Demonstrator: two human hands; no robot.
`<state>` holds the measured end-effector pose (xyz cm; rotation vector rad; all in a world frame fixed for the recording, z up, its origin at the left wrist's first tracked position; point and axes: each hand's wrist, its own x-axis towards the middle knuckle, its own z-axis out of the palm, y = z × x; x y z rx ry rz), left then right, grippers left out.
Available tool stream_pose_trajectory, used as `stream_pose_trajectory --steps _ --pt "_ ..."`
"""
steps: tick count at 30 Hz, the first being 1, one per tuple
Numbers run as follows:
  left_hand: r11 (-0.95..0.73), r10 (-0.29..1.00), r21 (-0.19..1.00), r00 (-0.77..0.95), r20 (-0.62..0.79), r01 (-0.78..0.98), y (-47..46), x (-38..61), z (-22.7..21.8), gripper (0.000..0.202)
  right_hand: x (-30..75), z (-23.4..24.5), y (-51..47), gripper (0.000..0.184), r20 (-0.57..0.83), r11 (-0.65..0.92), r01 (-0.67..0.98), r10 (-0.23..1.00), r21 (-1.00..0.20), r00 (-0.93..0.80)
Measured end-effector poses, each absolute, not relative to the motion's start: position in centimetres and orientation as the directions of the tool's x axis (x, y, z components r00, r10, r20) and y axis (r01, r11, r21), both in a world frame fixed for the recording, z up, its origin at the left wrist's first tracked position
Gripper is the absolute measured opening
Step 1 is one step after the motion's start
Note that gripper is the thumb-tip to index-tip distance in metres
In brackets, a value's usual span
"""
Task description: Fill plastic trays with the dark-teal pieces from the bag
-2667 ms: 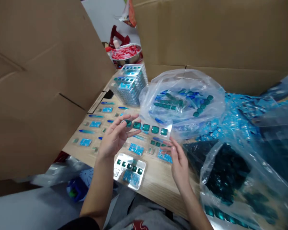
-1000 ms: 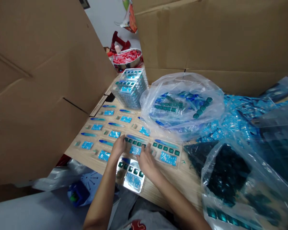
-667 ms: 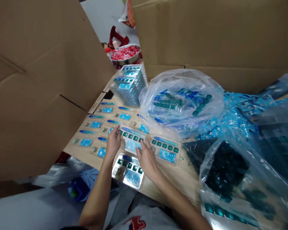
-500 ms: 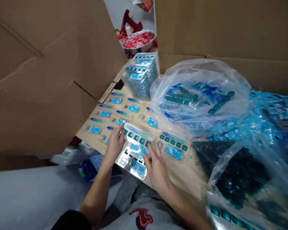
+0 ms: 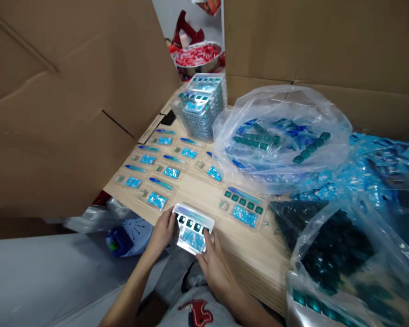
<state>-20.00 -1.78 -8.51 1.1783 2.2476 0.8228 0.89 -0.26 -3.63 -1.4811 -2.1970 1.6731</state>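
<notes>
Both hands hold a small stack of clear plastic blister trays (image 5: pixel 193 226) at the near edge of the wooden table (image 5: pixel 204 190). The top tray shows a row of green square gems and a blue glittery pad. My left hand (image 5: pixel 162 231) grips the stack's left side with curled fingers. My right hand (image 5: pixel 214 263) grips its right and lower side from below. One filled tray (image 5: pixel 242 208) lies flat on the table just to the right of the stack. Several part-filled trays (image 5: pixel 157 175) lie in rows to the left.
A tall stack of filled trays (image 5: pixel 201 106) stands at the back. An open clear bag of green gem strips (image 5: pixel 279 141) sits beyond the trays. Bags of blue and dark pieces (image 5: pixel 341 245) crowd the right. Cardboard walls (image 5: pixel 64 100) enclose the table. A metal bowl of red pieces (image 5: pixel 197 56) sits behind.
Both hands lifted a filled tray off the table's rows, drew it toward the body and set it on the tray at the near edge. Both hands now grip that stack.
</notes>
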Motion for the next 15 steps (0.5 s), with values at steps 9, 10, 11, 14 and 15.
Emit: stream_pose_trajectory --steps 9,10,11,14,15 --pt "0.455 0.846 0.694 -0.515 -0.141 0.557 -1.6 -19.5 -7.6 0.036 1.4 -3.6 -0.3 0.056 -0.416 0.007 0.6 0.714 -0.8 -0.563" --pt "0.458 0.843 0.693 -0.519 -0.141 0.556 -1.6 -19.4 -7.5 0.036 1.4 -3.5 -0.2 0.055 -0.405 0.018 0.598 0.719 -0.801 -0.564" --pt "0.46 0.841 0.692 -0.523 -0.138 0.556 -1.7 -19.3 -7.4 0.036 1.5 -3.4 -0.2 0.055 -0.396 0.028 0.599 0.725 -0.8 -0.563" --pt "0.455 0.839 0.691 -0.529 -0.122 0.562 -1.9 -18.9 -6.7 0.035 1.7 -2.8 -0.2 0.054 -0.408 0.03 0.626 0.734 -0.78 -0.544" --pt "0.452 0.84 0.692 -0.529 -0.119 0.562 -1.9 -18.7 -6.3 0.036 1.9 -2.5 -0.2 0.054 -0.42 0.029 0.641 0.732 -0.767 -0.536"
